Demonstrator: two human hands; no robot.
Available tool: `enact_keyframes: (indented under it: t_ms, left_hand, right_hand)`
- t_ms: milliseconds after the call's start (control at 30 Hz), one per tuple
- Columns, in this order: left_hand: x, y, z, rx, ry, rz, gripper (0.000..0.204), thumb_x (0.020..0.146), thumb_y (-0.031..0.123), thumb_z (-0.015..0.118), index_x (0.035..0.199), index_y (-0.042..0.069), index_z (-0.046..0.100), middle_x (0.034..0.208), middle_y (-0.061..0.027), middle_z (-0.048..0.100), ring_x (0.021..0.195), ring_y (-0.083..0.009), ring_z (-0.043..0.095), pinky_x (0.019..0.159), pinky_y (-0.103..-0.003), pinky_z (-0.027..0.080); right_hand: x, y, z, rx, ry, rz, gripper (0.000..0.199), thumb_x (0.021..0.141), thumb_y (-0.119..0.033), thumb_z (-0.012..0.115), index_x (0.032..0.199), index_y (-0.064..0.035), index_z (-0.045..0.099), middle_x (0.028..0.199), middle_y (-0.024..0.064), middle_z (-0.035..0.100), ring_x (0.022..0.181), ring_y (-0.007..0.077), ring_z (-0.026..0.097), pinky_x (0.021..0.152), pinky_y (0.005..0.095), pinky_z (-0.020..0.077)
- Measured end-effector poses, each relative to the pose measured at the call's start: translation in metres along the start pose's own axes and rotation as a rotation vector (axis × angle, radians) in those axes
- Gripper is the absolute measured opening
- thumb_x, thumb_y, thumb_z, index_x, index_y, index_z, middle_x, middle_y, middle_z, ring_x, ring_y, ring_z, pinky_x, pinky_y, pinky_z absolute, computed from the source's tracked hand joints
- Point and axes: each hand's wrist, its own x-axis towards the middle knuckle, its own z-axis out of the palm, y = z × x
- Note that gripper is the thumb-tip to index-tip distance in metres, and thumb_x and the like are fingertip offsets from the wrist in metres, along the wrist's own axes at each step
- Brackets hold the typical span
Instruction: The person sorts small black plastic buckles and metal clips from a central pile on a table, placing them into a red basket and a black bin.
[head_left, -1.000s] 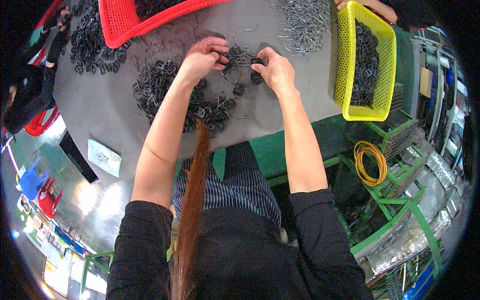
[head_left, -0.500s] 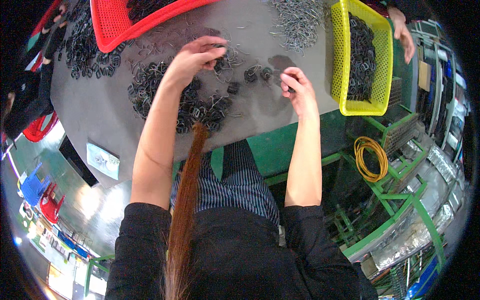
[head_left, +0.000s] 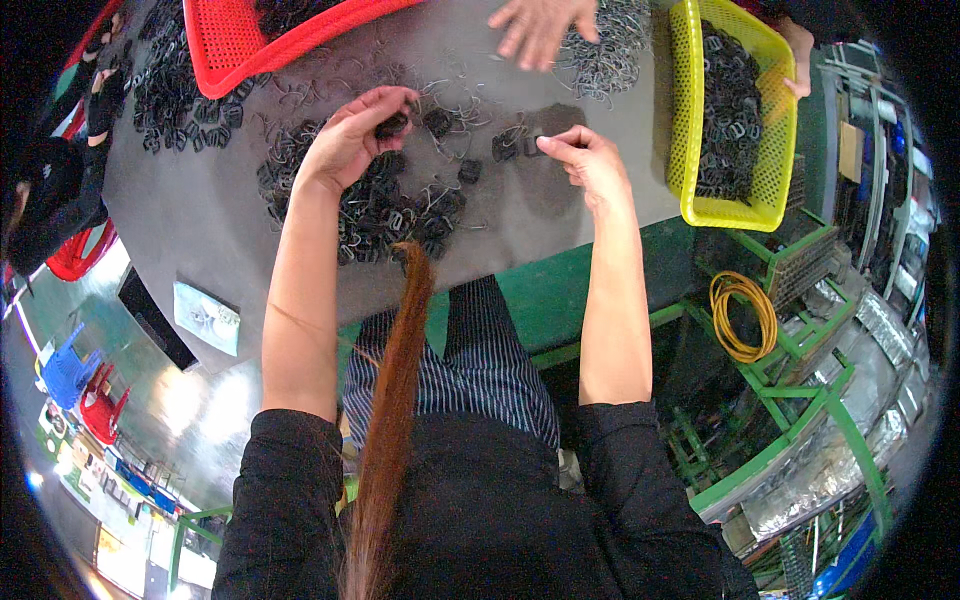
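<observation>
Fingers of my left hand pinch a small black clip at their tips. My right hand grips another dark clip between thumb and forefinger

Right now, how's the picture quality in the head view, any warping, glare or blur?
Head view: strong fisheye warp, so the table edge curves and the corners go black; bright glare on the floor at lower left; the left hand and right hand are fairly sharp, but the small black parts merge into a dark heap; the yellow basket is bent near the rim.
</observation>
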Motion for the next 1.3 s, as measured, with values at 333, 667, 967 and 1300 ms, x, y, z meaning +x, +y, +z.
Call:
enact_keyframes:
  t_ms: [333,667,967,1300]
  left_hand:
    - [0.017,-0.047,0.030,1.216,0.515,0.336,0.029,0.072,0.030,0.072,0.089,0.008,0.064,0.073,-0.0089,0.062,0.074,-0.0239,0.062,0.065,-0.035,0.047]
    - [-0.016,-0.008,0.013,0.106,-0.147,-0.008,0.015,0.082,0.022,0.063,0.087,0.009,0.058,0.074,0.0036,0.054,0.066,-0.0054,0.049,0.052,-0.019,0.034]
    - [-0.006,-0.061,0.053,1.103,0.181,0.279,0.024,0.076,0.028,0.068,0.090,0.010,0.063,0.078,-0.0092,0.063,0.067,-0.0233,0.060,0.061,-0.035,0.047]
    - [-0.022,-0.012,0.052,0.875,0.214,0.438,0.016,0.072,0.017,0.066,0.077,0.003,0.059,0.074,-0.0128,0.063,0.072,-0.0261,0.063,0.064,-0.035,0.049]
  right_hand:
    - [-0.026,0.011,0.013,0.794,-0.189,-0.074,0.019,0.073,-0.012,0.071,0.077,-0.0115,0.053,0.067,-0.0021,0.054,0.057,0.0094,0.050,0.047,0.0203,0.0366]
    - [-0.010,0.025,0.048,-0.287,0.077,-0.160,0.026,0.070,-0.027,0.075,0.080,-0.0069,0.062,0.064,-0.0032,0.055,0.053,0.0082,0.049,0.048,0.0242,0.0384]
    - [-0.021,0.013,0.011,0.153,-0.201,0.097,0.022,0.071,-0.022,0.075,0.077,-0.0073,0.060,0.059,-0.0064,0.048,0.046,0.0034,0.039,0.042,0.0181,0.0267]
    - [-0.014,-0.109,0.057,-0.023,-0.118,-0.348,0.020,0.073,-0.019,0.073,0.082,-0.0070,0.059,0.062,-0.0059,0.048,0.048,0.0028,0.039,0.042,0.0183,0.0275]
